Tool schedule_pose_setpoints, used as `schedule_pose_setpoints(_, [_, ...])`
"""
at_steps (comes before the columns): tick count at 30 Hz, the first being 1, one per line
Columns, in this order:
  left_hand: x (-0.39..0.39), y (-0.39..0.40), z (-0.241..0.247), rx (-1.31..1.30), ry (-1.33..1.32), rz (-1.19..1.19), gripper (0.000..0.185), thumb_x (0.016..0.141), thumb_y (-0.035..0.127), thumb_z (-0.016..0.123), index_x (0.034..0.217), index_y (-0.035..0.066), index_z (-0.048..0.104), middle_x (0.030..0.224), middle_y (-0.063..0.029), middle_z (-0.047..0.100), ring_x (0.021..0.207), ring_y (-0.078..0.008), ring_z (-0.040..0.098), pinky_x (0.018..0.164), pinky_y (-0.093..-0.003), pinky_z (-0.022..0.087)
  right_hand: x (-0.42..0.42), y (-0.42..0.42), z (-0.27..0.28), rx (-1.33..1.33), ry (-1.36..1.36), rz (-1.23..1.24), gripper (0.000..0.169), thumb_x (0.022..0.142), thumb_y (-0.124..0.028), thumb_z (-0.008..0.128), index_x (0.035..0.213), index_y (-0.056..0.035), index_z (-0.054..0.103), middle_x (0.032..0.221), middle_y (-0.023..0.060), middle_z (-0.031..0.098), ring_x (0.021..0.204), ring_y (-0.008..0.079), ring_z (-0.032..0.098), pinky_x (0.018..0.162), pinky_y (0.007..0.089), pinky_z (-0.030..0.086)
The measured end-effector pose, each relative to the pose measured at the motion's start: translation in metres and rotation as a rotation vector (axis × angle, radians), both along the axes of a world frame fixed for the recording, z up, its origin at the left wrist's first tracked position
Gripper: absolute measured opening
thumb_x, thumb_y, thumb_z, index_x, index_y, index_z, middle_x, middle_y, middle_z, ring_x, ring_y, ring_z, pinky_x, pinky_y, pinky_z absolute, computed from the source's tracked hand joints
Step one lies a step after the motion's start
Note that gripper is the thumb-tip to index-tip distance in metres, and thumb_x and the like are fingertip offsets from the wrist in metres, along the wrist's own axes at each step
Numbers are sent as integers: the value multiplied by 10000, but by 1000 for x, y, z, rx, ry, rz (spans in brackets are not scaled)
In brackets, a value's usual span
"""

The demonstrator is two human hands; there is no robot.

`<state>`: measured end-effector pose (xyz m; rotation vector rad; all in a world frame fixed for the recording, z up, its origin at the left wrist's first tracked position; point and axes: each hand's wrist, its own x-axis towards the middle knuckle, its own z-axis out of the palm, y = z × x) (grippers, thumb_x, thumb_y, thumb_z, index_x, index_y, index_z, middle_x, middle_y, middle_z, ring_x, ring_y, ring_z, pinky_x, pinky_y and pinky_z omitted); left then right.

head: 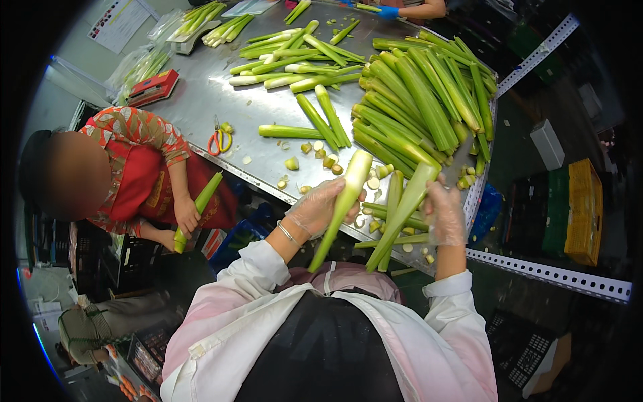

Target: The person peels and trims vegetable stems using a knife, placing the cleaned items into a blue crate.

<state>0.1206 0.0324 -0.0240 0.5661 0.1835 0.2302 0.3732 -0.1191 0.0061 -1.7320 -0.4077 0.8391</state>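
Observation:
My left hand (pixel 324 203), in a clear plastic glove, is closed round a pale-based green stalk (pixel 346 193) that slants down toward my body. In my right hand (pixel 444 208), also gloved, is the handle of a knife, largely hidden by the fingers; its blade (pixel 461 156) points up and away. A broad leafy strip (pixel 408 213) hangs beside the right fingers; whether they pinch it is unclear. Cut stalk ends (pixel 372 183) and loose strips lie on the metal table (pixel 216 90) below. Beyond the hands is a large pile of untrimmed green stalks (pixel 402 100).
Paler stalks (pixel 301 65) lie at the table's far middle, near a red tape dispenser-like device (pixel 153 88). Scissors (pixel 219 140) rest near the left edge. A co-worker in a red apron (pixel 150 186) holds a stalk at left; another's blue-gloved hand (pixel 387 12) is at the far side.

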Motion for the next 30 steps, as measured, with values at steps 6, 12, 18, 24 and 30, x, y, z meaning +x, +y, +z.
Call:
schedule_pose_setpoints(6, [3,-5,4,-108,49,-55,939,991,738,451,1455,-78,487,948,-36,517,712,-147,459,622,-289,420,11,-14,6,-47,-175,-135,385,981,-276,689,1262,-15,665,958,37,738,587,80,561,511,242,458])
schedule_pose_setpoints(12, [11,-14,13,-57,173,-71,938,1014,766,296,1409,-41,568,806,-8,388,722,-171,398,717,-330,416,-55,5,30,28,0,222,318,994,-236,674,1223,-15,694,966,45,754,602,60,541,537,237,444])
schedule_pose_setpoints(18, [8,-6,-9,-147,100,-105,829,1052,698,312,1444,1,531,875,-35,498,761,-196,494,719,-329,464,-64,12,11,11,-41,298,316,947,-247,739,1149,-4,736,981,48,744,874,130,657,813,302,534])
schedule_pose_setpoints(24, [-8,31,-62,-244,523,54,441,1031,283,627,1364,8,542,1049,-141,650,876,-248,650,797,-394,586,-32,-28,-37,-201,-51,180,329,943,-238,729,1174,-5,721,968,49,755,789,109,648,707,269,520])
schedule_pose_setpoints(30, [1,160,-42,-90,365,392,466,1034,263,602,1412,8,507,1258,-187,655,1030,-315,690,889,-414,598,-4,-74,-49,-307,-20,5,266,975,-217,683,1158,-26,712,926,61,766,676,94,639,534,257,489])
